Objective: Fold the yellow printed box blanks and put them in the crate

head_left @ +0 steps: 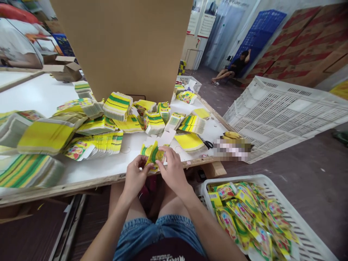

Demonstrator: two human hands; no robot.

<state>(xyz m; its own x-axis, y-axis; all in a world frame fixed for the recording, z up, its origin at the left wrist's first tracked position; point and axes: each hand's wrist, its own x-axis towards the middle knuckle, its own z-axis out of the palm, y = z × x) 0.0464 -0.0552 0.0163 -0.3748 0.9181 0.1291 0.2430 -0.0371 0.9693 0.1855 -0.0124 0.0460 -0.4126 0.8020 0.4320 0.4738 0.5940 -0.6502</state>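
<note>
At the table's near edge, a yellow-and-green packet (pixel 152 154) is held between my two hands. My left hand (pixel 136 174) pinches its left side between thumb and fingers. On the other side my right hand (pixel 173 168) has its thumb and fingers closed on the packet's right part. White card flaps (pixel 166 137) stick up just behind the packet; whether they belong to it I cannot tell. Beyond my hands lie stacks of flat yellow printed cartons (pixel 153 123), several of them tied or bunched together. A flat yellow stack (pixel 189 142) lies right of my right hand.
A white basket (pixel 262 177) full of yellow packets stands at lower right. Black-handled scissors (pixel 208 144) and bananas (pixel 232 135) lie at the table's right corner. A tall cardboard sheet (pixel 127 47) rises behind the stacks. White crates (pixel 288 112) stand right; a person (pixel 239 63) sits farther back.
</note>
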